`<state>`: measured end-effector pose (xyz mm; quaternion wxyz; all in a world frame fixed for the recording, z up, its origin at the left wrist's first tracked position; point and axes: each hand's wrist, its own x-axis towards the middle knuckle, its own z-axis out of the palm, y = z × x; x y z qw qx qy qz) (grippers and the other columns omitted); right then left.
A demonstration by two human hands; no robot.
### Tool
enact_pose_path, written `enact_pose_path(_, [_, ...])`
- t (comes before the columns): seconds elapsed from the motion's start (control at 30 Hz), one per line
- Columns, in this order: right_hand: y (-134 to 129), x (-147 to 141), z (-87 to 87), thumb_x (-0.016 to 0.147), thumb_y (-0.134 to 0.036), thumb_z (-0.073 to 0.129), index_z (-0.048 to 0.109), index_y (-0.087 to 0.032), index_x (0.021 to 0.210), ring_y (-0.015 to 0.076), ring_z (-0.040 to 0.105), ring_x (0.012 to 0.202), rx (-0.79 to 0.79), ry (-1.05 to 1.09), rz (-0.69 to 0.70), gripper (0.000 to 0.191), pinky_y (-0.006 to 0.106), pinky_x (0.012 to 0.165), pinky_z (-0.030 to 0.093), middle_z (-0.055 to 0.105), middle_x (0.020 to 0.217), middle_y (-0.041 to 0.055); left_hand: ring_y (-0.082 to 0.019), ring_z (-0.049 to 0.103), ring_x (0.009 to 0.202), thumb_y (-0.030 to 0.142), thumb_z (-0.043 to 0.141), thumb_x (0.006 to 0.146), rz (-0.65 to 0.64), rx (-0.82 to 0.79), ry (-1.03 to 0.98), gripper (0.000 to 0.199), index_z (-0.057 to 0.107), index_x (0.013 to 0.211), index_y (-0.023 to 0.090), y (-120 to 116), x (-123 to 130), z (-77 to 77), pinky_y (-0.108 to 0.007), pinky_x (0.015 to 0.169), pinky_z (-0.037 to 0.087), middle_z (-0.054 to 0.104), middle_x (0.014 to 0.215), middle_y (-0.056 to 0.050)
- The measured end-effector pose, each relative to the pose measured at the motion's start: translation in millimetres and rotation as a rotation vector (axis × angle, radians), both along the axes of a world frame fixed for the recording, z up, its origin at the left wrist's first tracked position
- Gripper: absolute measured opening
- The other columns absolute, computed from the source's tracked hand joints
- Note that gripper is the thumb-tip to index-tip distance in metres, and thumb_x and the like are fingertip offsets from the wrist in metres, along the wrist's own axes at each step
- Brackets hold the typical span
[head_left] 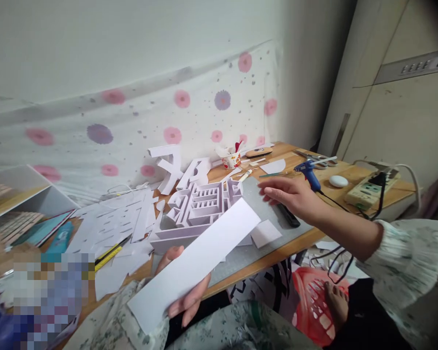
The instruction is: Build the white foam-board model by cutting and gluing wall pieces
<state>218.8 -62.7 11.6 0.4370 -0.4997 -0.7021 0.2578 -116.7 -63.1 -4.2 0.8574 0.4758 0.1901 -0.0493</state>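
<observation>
One white strip (195, 267) lies diagonally in front of the compartmented white assembly (207, 206), gripped along both long edges by the left hand (189, 302). The right hand (290, 192) appears unloaded, fingers extended and slightly parted, near the blue glue gun (309, 176). Excess finger pressure could crease the strip; forearm contact with the cord (335, 200) could drag the glue gun.

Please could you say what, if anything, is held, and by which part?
The left hand holds a white strip by its long edges; the right hand seems empty.
</observation>
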Motion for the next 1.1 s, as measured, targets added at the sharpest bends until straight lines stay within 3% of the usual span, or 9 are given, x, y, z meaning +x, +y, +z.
enact_pose_path(0.07, [-12.6, -16.9, 16.8, 0.092, -0.050, 0.050, 0.066, -0.016, 0.099, 0.0176, 0.065, 0.074, -0.191, 0.270, 0.177, 0.038, 0.029, 0.061, 0.055, 0.066, 0.087, 0.0067, -0.022, 0.044, 0.031, 0.088, 0.043, 0.054, -0.078, 0.019, 0.060, 0.072, 0.064, 0.051, 0.020, 14.2, 14.4, 4.8, -0.033, 0.041, 0.036, 0.040, 0.027, -0.007])
enact_pose_path(0.27, [-17.2, -29.7, 14.9, 0.084, -0.059, 0.060, 0.057, -0.018, 0.075, 0.0082, 0.045, 0.050, -0.332, 0.566, 0.191, 0.042, 0.019, 0.041, 0.044, 0.045, 0.061, -0.0053, -0.024, 0.048, 0.034, 0.088, 0.046, 0.055, -0.278, 0.006, 0.067, 0.076, 0.068, 0.055, 0.015, 49.1, 51.5, 10.9, -0.035, 0.039, 0.037, 0.046, 0.031, -0.009])
enact_pose_path(0.4, [-8.8, -18.8, 12.7, 0.082, -0.062, 0.061, 0.050, -0.019, 0.070, 0.0076, 0.039, 0.048, -0.282, 0.531, 0.161, 0.046, 0.019, 0.041, 0.040, 0.040, 0.057, -0.0072, -0.023, 0.064, 0.054, 0.080, 0.051, 0.068, -0.009, 0.082, -0.019, 0.077, 0.070, 0.102, 0.014, 48.9, 58.7, 28.3, -0.037, 0.063, 0.051, 0.073, 0.083, -0.015])
enact_pose_path(0.53, [-6.1, -12.8, 18.0, 0.082, -0.065, 0.058, 0.048, -0.019, 0.066, 0.0074, 0.038, 0.050, -0.192, 0.378, 0.203, 0.050, 0.019, 0.045, 0.035, 0.040, 0.058, -0.0066, -0.031, 0.070, 0.095, 0.062, 0.070, 0.069, 0.045, 0.222, 0.037, 0.073, 0.054, 0.127, 0.022, 37.8, 69.5, 55.4, -0.037, 0.080, 0.051, 0.064, 0.124, -0.017])
enact_pose_path(0.63, [1.7, -3.8, 14.0, 0.087, -0.068, 0.045, 0.054, -0.018, 0.074, 0.0107, 0.050, 0.058, -0.203, 0.182, 0.253, 0.052, 0.022, 0.053, 0.043, 0.050, 0.064, -0.0030, -0.024, 0.070, 0.073, 0.053, 0.067, 0.076, 0.033, 0.269, 0.075, 0.056, 0.058, 0.118, 0.017, 29.4, 85.0, 57.4, -0.029, 0.065, 0.050, 0.072, 0.089, -0.012])
enact_pose_path(0.73, [17.4, 15.0, -0.7, 0.099, -0.058, 0.019, 0.060, -0.018, 0.101, 0.0146, 0.061, 0.076, -0.188, -0.211, -0.014, 0.057, 0.025, 0.066, 0.049, 0.064, 0.086, 0.0038, -0.015, 0.063, 0.053, 0.049, 0.061, 0.083, 0.160, 0.270, 0.038, 0.041, 0.058, 0.108, 0.017, 19.0, 101.1, 38.6, -0.022, 0.051, 0.045, 0.067, 0.070, -0.005])
enact_pose_path(0.83, [29.9, 31.6, -20.6, 0.096, -0.050, 0.042, 0.063, -0.014, 0.106, 0.0220, 0.063, 0.089, -0.239, -0.427, -0.237, 0.042, 0.030, 0.075, 0.048, 0.066, 0.101, 0.0130, -0.013, 0.061, 0.048, 0.052, 0.058, 0.085, 0.222, 0.255, 0.026, 0.038, 0.057, 0.103, 0.018, 7.9, 114.8, 14.8, -0.021, 0.044, 0.042, 0.069, 0.080, -0.007])
enact_pose_path(0.93, [31.4, 34.6, -36.2, 0.083, -0.044, 0.068, 0.064, -0.011, 0.108, 0.0285, 0.063, 0.095, -0.320, -0.570, -0.336, 0.042, 0.035, 0.080, 0.048, 0.064, 0.108, 0.0199, -0.014, 0.060, 0.044, 0.059, 0.046, 0.089, 0.211, 0.239, 0.067, 0.046, 0.058, 0.098, 0.016, 1.0, 126.7, 0.5, -0.020, 0.042, 0.042, 0.067, 0.065, -0.006])
enact_pose_path(1.1, [28.9, 35.3, -39.8, 0.092, -0.038, 0.060, 0.062, -0.015, 0.112, 0.0207, 0.063, 0.096, -0.434, -0.644, -0.376, 0.030, 0.041, 0.085, 0.052, 0.064, 0.110, 0.0086, -0.014, 0.059, 0.043, 0.063, 0.041, 0.089, 0.243, 0.256, 0.162, 0.053, 0.058, 0.094, 0.013, 0.3, 142.9, -0.8, -0.020, 0.041, 0.044, 0.064, 0.055, -0.006])
